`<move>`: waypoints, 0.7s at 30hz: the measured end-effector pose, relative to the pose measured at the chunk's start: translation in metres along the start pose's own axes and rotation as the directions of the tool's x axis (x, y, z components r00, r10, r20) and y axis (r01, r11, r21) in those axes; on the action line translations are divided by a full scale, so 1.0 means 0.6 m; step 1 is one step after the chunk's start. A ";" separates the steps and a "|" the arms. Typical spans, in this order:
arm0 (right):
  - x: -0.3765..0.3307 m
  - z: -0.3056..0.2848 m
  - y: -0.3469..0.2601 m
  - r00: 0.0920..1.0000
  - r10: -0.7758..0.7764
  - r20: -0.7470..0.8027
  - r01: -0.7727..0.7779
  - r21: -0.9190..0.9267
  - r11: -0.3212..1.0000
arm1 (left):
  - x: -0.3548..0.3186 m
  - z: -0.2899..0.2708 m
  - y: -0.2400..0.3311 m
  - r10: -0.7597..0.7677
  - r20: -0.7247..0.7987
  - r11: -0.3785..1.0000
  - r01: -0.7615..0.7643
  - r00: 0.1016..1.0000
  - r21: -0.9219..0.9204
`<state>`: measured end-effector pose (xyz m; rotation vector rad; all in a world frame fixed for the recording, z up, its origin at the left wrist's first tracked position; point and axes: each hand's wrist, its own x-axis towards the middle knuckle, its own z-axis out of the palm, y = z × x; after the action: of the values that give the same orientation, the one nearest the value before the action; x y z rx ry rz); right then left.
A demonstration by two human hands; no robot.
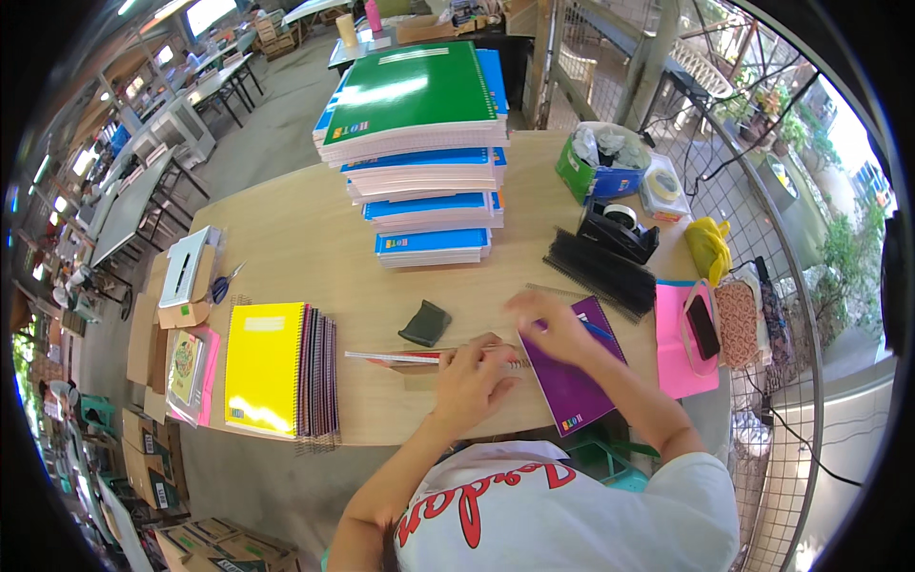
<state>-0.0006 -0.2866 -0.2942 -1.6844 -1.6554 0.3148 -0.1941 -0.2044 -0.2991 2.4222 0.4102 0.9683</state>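
My left hand (469, 383) is closed over a thin notebook (405, 358) that stands nearly edge-on, its pages and a reddish cover showing. A wire coil pokes out by my left fingertips. To the right, my right hand (546, 322) hovers by the upper edge of a purple spiral notebook (570, 386); motion smears its fingers. A blue pen (595, 329) lies on that purple cover. Just beyond my left hand rests a dark green curved piece (425, 324). A loose coil (558, 294) stretches behind my right hand.
Stacked blue and green notebooks (419, 91) rise at the back. Yellow-covered spiral notebooks (264, 367) and scissors (227, 283) lie left. At right are black coils (599, 275), a tape dispenser (618, 231), a box of plastic (602, 172), and a phone (702, 327) on pink material.
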 end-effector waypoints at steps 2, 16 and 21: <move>0.049 0.027 0.058 0.984 0.170 0.045 -0.169 -0.021 0.985 | -0.003 0.004 0.006 0.103 0.124 0.988 -0.116 0.987 0.098; 0.173 0.152 0.087 0.826 0.196 0.528 -0.077 -0.239 0.968 | -0.014 0.002 0.011 0.002 0.045 0.975 -0.012 0.999 0.223; 0.062 -0.036 0.095 0.775 -0.128 0.619 -0.316 0.555 0.769 | -0.016 -0.016 -0.027 -0.026 -0.011 0.971 0.027 1.000 0.239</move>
<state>0.0614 -0.2528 -0.3044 -1.1736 -1.6099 1.4718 -0.2091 -0.1919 -0.3077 2.6202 0.5910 0.9648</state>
